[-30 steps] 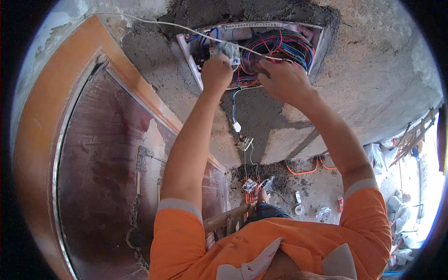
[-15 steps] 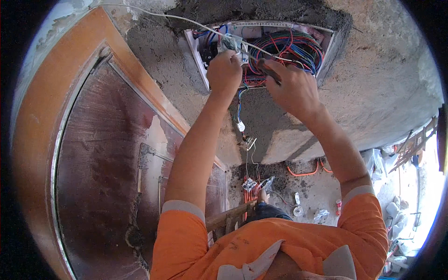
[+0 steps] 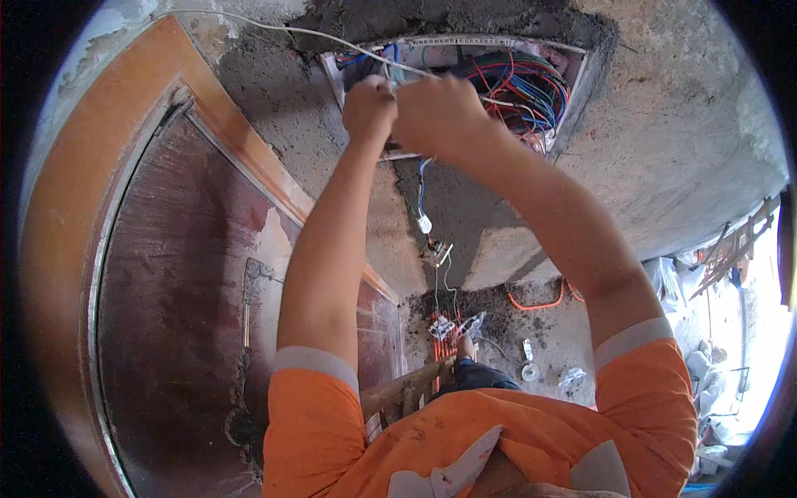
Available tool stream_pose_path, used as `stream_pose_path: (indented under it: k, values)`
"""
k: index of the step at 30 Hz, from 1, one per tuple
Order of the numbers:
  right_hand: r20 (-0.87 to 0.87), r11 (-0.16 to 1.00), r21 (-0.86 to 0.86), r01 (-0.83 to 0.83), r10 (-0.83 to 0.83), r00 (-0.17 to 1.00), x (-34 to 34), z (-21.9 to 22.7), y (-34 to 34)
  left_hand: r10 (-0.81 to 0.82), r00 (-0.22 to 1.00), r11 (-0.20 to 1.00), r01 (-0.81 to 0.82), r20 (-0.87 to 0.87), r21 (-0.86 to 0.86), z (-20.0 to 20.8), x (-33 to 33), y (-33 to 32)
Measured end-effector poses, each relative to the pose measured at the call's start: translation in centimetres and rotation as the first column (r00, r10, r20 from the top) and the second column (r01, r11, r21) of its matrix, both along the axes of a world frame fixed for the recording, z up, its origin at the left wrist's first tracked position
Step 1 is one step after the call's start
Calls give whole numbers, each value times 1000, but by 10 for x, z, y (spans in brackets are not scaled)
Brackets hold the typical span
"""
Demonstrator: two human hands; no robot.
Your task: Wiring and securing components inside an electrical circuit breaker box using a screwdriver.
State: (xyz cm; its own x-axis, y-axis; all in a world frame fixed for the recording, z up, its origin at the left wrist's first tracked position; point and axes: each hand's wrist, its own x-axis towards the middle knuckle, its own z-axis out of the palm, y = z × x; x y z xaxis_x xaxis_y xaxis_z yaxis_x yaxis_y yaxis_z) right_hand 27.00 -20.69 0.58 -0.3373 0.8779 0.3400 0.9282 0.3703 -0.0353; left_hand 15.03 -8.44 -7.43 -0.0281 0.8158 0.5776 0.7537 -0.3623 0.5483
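Note:
A wall-mounted electrical box with a pale frame is set in the grey wall in front of me. My left hand is closed at its left part, fingers curled around something hidden. Right beside it, my right hand is also closed and somewhat blurred, its back covering whatever it grips. A thick bundle of red, blue and green wires is coiled in the right half of the box. One white cable runs from the upper left down to my hands.
A wooden-framed dark red door stands at left. Below the box hang wires with a white connector. Orange conduit, a white roll and plastic bags lie on the floor. A wooden ladder is beneath me.
My right hand has moved left, from the coiled wires to close beside my left hand. The dark-handled tool it held is now hidden from view. My left hand has shifted slightly left.

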Motion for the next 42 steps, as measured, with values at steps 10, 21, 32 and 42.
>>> stream_pose_path:
  k: [10,21,32,42]
  values:
    - [-253,987,-81,138,-154,955,20,-14,14,-3,992,1000,0,-126,-19,-2,3,17]
    - [-331,999,-10,-49,43,943,63,-25,-72,-178,983,984,179,-37,2,-21,5,-73]
    - [-176,997,76,1,13,984,30,-29,-51,-31,999,982,23,40,189,1,-7,-48]
    - [132,988,100,-116,103,986,-27,-5,-4,-123,978,988,105,-169,-112,8,-31,15]
